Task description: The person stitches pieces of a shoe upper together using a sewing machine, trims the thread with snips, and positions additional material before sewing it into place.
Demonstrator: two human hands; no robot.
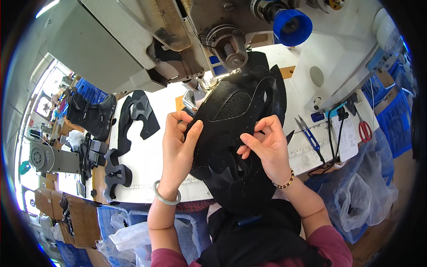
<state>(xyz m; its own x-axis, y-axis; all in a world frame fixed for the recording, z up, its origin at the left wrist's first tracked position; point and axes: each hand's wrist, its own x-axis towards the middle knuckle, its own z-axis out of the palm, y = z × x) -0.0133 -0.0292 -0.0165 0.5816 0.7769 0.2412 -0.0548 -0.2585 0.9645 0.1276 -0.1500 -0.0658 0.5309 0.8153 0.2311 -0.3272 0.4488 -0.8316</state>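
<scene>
This was a sewing workshop. A heavy industrial sewing machine (213, 18) stood over a white worktable (147, 164) marked with a ruler scale (304, 151), a black mesh-panelled piece (231, 107) partly under its head. Cut black shapes (149, 127) lay to the left, blue-handled snips (312, 141) and red-handled scissors (364, 130) to the right. Blue plastic crates (397, 122), a grey motor-like unit (44, 158) and brown cardboard boxes (83, 220) crowded around.

White table (147, 167), black pieces (150, 129), apparently blue snips (312, 141)
</scene>
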